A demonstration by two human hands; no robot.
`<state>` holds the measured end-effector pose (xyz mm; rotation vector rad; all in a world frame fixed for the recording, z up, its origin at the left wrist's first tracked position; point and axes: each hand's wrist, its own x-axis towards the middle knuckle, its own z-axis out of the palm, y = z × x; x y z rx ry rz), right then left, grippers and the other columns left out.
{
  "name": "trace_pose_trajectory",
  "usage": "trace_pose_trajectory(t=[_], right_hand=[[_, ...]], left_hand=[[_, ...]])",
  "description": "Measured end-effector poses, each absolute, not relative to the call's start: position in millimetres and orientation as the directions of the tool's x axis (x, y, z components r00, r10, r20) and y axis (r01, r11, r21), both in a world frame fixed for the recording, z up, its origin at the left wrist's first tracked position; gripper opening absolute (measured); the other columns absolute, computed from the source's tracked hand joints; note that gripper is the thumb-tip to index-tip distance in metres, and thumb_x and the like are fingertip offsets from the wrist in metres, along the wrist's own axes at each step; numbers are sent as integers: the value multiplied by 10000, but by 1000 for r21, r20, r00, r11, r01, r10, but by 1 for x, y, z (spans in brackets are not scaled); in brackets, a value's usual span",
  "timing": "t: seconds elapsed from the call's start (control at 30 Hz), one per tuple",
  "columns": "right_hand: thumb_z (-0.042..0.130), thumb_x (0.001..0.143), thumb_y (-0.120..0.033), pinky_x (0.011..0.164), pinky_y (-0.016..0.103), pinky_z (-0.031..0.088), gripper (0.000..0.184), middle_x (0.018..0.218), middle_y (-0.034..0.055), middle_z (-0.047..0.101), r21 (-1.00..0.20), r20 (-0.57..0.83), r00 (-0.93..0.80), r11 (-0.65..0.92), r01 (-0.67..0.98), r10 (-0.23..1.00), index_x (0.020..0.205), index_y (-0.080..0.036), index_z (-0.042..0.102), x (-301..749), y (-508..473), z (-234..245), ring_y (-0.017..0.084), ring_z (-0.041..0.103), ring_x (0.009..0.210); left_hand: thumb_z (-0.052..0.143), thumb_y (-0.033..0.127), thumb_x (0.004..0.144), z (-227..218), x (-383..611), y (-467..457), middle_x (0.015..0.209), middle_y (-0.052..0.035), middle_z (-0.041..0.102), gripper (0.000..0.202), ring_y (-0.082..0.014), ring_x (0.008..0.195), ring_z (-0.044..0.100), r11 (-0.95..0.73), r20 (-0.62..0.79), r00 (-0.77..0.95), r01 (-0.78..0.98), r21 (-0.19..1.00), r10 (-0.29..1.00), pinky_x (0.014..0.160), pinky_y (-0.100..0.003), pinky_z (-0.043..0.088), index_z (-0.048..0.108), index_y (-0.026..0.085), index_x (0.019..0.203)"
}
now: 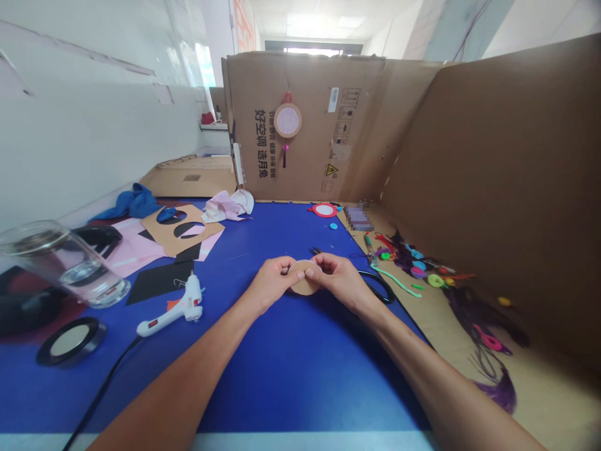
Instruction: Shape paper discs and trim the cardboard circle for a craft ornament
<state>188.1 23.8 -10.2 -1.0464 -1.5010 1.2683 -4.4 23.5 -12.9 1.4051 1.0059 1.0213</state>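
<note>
Cardboard disc (305, 287) pinched between both hands, over the blue surface (282, 363).
On my feed, the left hand (273, 282) and right hand (342, 280) grip its opposite edges, thumbs on the face towards me; it is round, so no long axis, and neither hand is nearer. I see the glue gun (182, 311) off left, a black loop (388, 292) off right, neither in the way.

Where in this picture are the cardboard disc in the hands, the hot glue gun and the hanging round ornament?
Cardboard disc (305, 285): head view, lower part of its brown face.
Hot glue gun (173, 316): head view, its white handle.
Hanging round ornament (288, 120): head view, its pale center.
</note>
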Motion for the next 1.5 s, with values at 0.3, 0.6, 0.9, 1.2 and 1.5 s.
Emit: trace_pose_trajectory(t=[0.3, 0.6, 0.9, 1.2, 1.5], right_hand=[[864, 682, -546, 622, 273, 431, 443, 757, -5, 642, -992, 101, -217, 116, 57, 971, 859, -180, 688, 189, 25, -8, 135, 544, 664], [791, 761, -548, 588, 272, 403, 384, 667, -12, 608, -985, 119, -155, 136, 107, 981, 787, -184, 672, 190, 24, -5, 128, 498, 604], [810, 757, -561, 665, 280, 465, 428, 847, 25, 684, -984, 139, -175, 156, 88, 975, 934, -186, 703, 189, 22, -6, 153, 576, 722], [817, 743, -559, 614, 273, 397, 402, 704, -5, 613, -985, 131, -156, 146, 90, 979, 782, -183, 679, 189, 22, -7, 131, 496, 642], [846, 726, -548, 739, 296, 487, 472, 897, 23, 697, -991, 117, -235, 128, 35, 965, 995, -195, 686, 186, 21, -9, 165, 606, 773]], left_hand=[[802, 454, 738, -12, -5, 23, 803, -9, 686, 361, -137, 694, 601, -18, 12, 253, 24, 1000, 967, 637, -238, 433, 704, 164, 928], [770, 437, 749, -20, -7, 29, 741, -1, 654, 293, -131, 659, 565, -75, 64, 174, 57, 996, 983, 625, -245, 412, 680, 163, 796], [766, 444, 728, -16, -5, 27, 696, 15, 625, 300, -122, 624, 533, -79, 72, 145, 45, 996, 987, 600, -239, 380, 651, 169, 761], [767, 439, 718, -16, -4, 27, 697, 12, 629, 295, -126, 628, 548, -69, 62, 171, 33, 997, 983, 612, -248, 398, 642, 174, 748], [803, 448, 706, -15, -4, 26, 714, -6, 660, 326, -131, 638, 585, -6, 13, 134, -59, 998, 991, 619, -250, 434, 639, 171, 763]])
